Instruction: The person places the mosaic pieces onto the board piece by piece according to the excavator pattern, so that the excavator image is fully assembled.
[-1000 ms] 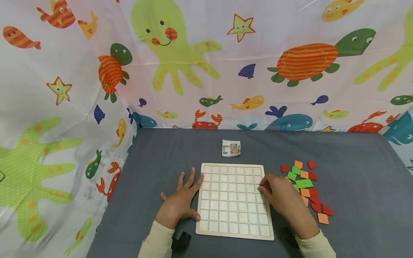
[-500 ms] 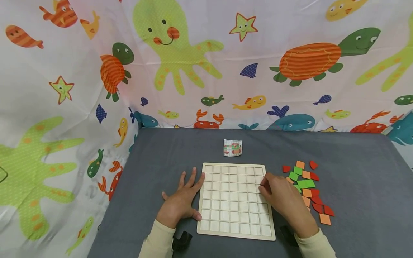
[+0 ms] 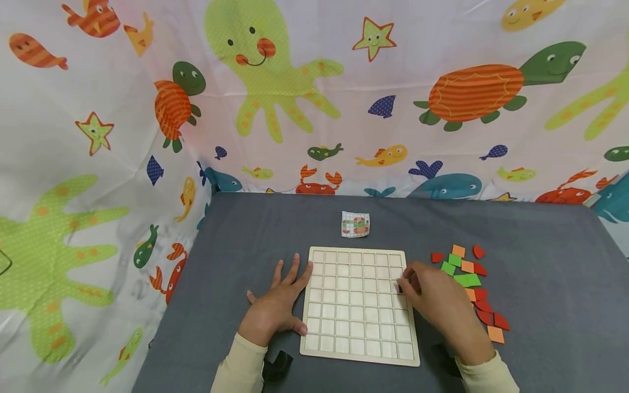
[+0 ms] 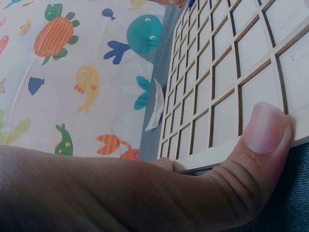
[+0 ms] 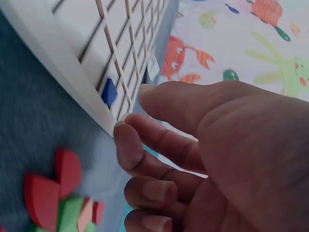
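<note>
At the left edge of the wooden grid board (image 3: 357, 314), the left hand (image 3: 275, 310) rests with fingers spread; along the board's right edge, the right hand (image 3: 437, 299), thumb and fingertips parted, is near a blue piece (image 5: 109, 92) in the rightmost column.

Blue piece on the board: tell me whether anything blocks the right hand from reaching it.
Nothing visible does. In the right wrist view, the blue piece lies close to the rim of the board, and only an open gap shows between it and the right hand.
</note>
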Action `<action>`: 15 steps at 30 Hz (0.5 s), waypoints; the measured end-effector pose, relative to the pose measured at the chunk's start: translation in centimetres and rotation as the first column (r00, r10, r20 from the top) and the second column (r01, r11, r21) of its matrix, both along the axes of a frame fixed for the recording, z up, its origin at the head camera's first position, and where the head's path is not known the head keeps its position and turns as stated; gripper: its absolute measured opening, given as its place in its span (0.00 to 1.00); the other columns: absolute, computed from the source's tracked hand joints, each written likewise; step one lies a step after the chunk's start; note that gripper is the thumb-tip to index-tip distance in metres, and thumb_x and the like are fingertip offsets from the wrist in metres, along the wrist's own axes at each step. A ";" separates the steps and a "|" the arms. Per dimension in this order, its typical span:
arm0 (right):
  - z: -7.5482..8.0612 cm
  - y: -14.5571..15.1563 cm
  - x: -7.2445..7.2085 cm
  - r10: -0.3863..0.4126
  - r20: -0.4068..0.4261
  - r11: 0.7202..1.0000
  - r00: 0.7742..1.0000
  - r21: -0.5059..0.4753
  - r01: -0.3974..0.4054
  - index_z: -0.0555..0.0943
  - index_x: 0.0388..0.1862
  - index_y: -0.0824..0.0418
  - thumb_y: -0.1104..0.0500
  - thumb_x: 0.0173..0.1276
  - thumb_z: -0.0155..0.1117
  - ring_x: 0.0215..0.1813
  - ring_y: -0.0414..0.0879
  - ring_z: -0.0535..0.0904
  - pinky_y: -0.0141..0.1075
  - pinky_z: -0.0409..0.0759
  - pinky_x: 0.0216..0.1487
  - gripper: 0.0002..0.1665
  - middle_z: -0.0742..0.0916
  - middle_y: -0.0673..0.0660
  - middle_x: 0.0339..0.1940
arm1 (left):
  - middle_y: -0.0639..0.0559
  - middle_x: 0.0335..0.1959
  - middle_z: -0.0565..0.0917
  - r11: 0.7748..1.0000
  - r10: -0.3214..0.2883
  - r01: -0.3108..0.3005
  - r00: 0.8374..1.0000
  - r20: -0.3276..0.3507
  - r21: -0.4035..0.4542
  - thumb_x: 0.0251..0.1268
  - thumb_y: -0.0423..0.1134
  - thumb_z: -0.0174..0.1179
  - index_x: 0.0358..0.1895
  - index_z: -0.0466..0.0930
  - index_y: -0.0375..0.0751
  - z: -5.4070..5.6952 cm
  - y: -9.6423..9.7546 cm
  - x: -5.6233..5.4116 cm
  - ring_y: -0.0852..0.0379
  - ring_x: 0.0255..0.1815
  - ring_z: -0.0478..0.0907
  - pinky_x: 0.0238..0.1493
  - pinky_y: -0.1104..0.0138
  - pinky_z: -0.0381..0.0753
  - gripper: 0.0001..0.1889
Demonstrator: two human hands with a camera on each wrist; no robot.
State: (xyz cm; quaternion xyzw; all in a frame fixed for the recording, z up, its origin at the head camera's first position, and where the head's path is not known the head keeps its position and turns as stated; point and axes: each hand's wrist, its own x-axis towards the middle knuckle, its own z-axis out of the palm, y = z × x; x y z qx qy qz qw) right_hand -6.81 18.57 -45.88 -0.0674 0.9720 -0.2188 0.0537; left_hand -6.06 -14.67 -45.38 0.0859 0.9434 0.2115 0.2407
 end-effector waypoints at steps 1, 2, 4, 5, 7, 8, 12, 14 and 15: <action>0.2 0.3 0.0 -0.004 -0.011 1.000 1.000 -0.006 0.004 0.84 0.40 0.57 0.54 0.71 0.76 0.22 0.41 0.72 0.37 0.71 0.21 0.10 0.79 0.47 0.21 | 0.52 0.90 0.41 1.000 0.001 -0.001 1.000 -0.002 0.002 0.34 0.45 0.89 0.88 0.49 0.59 0.1 0.0 0.0 0.37 0.89 0.33 0.55 0.08 0.39 0.73; 0.4 0.5 0.0 -0.009 -0.022 1.000 1.000 -0.009 0.009 0.85 0.41 0.58 0.54 0.72 0.75 0.22 0.40 0.73 0.37 0.72 0.21 0.10 0.81 0.47 0.22 | 0.52 0.90 0.41 1.000 0.003 -0.003 1.000 -0.004 0.003 0.34 0.45 0.89 0.88 0.49 0.59 0.1 0.1 -0.1 0.37 0.89 0.33 0.55 0.08 0.39 0.73; 0.8 1.2 0.0 -0.024 -0.032 1.000 0.999 -0.017 0.024 0.85 0.43 0.58 0.53 0.73 0.74 0.21 0.40 0.74 0.37 0.73 0.20 0.10 0.84 0.48 0.25 | 0.52 0.90 0.41 1.000 0.004 -0.004 1.000 -0.005 0.006 0.33 0.45 0.89 0.88 0.49 0.59 0.1 0.1 -0.1 0.37 0.89 0.33 0.55 0.08 0.38 0.73; 0.9 1.6 0.0 -0.033 -0.034 0.999 0.999 -0.020 0.032 0.85 0.44 0.58 0.53 0.74 0.73 0.21 0.40 0.74 0.37 0.73 0.20 0.10 0.85 0.48 0.26 | 0.52 0.90 0.41 1.000 0.005 -0.005 1.000 -0.003 0.006 0.33 0.45 0.89 0.88 0.49 0.59 0.1 0.1 -0.1 0.37 0.89 0.33 0.55 0.08 0.38 0.73; 1.2 2.3 0.0 -0.050 -0.035 0.998 0.998 -0.027 0.049 0.85 0.45 0.57 0.51 0.76 0.71 0.19 0.40 0.74 0.38 0.72 0.19 0.10 0.86 0.49 0.27 | 0.52 0.90 0.41 1.000 0.007 -0.007 1.000 -0.002 0.006 0.33 0.45 0.90 0.88 0.49 0.59 0.1 0.1 -0.2 0.37 0.89 0.33 0.55 0.08 0.38 0.74; 1.2 2.6 0.0 -0.058 -0.033 0.998 0.998 -0.029 0.057 0.85 0.46 0.57 0.51 0.77 0.70 0.19 0.40 0.74 0.39 0.72 0.18 0.10 0.86 0.49 0.27 | 0.52 0.90 0.41 1.000 0.007 -0.007 1.000 -0.002 0.005 0.33 0.44 0.90 0.88 0.49 0.59 0.1 0.1 -0.2 0.37 0.89 0.33 0.56 0.08 0.38 0.74; 1.3 3.8 0.1 -0.071 -0.027 0.997 0.997 -0.028 0.070 0.84 0.48 0.56 0.49 0.78 0.68 0.19 0.41 0.74 0.40 0.71 0.17 0.12 0.87 0.49 0.29 | 0.52 0.90 0.41 1.000 0.008 -0.008 1.000 0.002 0.000 0.33 0.44 0.90 0.88 0.49 0.59 0.1 0.1 -0.3 0.37 0.89 0.34 0.55 0.08 0.38 0.74; 1.2 4.3 0.1 -0.073 -0.024 0.997 0.997 -0.024 0.073 0.85 0.51 0.58 0.48 0.79 0.67 0.21 0.40 0.75 0.40 0.71 0.18 0.14 0.88 0.50 0.31 | 0.52 0.90 0.40 1.000 0.006 -0.006 1.000 0.013 -0.005 0.34 0.44 0.90 0.88 0.48 0.59 0.2 0.2 -0.3 0.37 0.89 0.33 0.56 0.08 0.38 0.74; 1.2 4.6 0.2 -0.076 -0.024 0.997 0.997 -0.021 0.075 0.85 0.53 0.59 0.48 0.79 0.67 0.22 0.40 0.76 0.39 0.71 0.19 0.16 0.88 0.50 0.32 | 0.52 0.90 0.40 1.000 0.005 -0.005 1.000 0.012 -0.004 0.34 0.44 0.90 0.88 0.48 0.59 0.2 0.2 -0.2 0.37 0.89 0.33 0.55 0.08 0.38 0.74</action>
